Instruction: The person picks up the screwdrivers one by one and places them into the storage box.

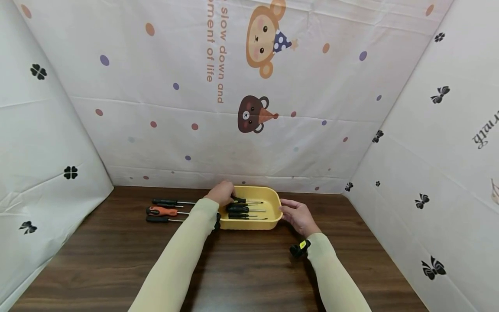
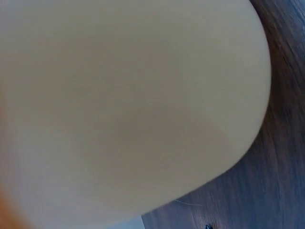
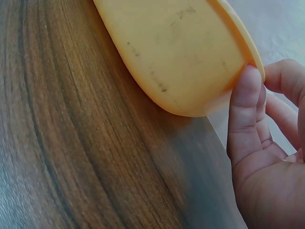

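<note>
Yellow tray (image 1: 249,225), right end: right hand (image 3: 267,186) pinches the rim, thumb on one side and fingers on the other. Looks decent, but imo a bit more finger behind the wall would resist twisting better.
Yellow tray, left end: left hand (image 1: 222,193) reaches down over it, right by the handles. Honestly can't tell if those fingers grip the rim, a handle or neither; the left wrist view is mostly a pale blur. Either way, I'd get clean contact on one thing only, not rim and handle together.
Tools inside: several black-handled screwdrivers (image 1: 238,209) lie roughly side by side, handles left, tips right. Round handles could roll if the tray tips, so level and slow is my vote. Mind the tips pointing at the right hand too.
Tools outside: an orange-handled screwdriver (image 1: 161,211) and some black ones lie left of the tray, partly behind the left sleeve. Easy to snag, so I'd lift that forearm a touch.
Wood table (image 1: 249,260): tray's at the back, near the printed backdrop (image 1: 312,143), so go easy pushing that way.
</note>
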`<action>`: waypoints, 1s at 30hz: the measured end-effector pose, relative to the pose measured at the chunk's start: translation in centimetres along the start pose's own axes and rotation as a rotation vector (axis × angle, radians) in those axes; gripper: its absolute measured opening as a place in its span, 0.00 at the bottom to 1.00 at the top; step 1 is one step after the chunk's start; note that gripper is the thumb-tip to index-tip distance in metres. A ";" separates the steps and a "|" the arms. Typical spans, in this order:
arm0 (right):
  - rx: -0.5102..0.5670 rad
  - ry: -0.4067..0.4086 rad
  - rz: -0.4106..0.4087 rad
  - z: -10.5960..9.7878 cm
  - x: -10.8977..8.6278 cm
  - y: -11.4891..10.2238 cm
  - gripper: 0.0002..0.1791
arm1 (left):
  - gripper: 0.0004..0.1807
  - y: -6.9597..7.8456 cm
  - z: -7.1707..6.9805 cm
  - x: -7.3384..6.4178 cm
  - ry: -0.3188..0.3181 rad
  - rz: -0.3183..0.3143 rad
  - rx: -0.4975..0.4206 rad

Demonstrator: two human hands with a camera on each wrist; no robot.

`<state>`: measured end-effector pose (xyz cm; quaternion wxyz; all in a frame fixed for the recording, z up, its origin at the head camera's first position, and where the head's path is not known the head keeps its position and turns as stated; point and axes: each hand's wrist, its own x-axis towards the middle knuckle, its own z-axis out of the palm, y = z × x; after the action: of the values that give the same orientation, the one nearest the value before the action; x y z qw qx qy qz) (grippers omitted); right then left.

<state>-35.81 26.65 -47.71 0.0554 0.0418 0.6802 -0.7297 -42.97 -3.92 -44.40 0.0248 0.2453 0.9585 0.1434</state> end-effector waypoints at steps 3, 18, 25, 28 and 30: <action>-0.003 0.000 0.001 0.0 0.0 -0.2 0.27 | 0.06 0.2 0.0 -0.1 -0.002 -0.002 -0.003; -0.008 0.008 0.001 0.0 0.1 -0.1 0.25 | 0.13 0.4 0.3 -0.3 0.012 0.004 0.038; -0.022 0.007 0.009 0.1 -0.1 -0.1 0.24 | 0.16 0.4 0.1 -0.6 0.015 0.027 0.023; -0.030 0.005 0.007 0.1 -0.1 -0.1 0.25 | 0.16 0.4 0.1 -0.6 0.012 0.029 0.022; -0.025 0.011 0.009 0.1 -0.1 -0.1 0.25 | 0.16 0.4 0.1 -0.6 0.007 0.028 0.014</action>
<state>-35.76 26.58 -47.61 0.0554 0.0481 0.6894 -0.7207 -42.27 -3.84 -44.34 0.0179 0.2583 0.9560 0.1378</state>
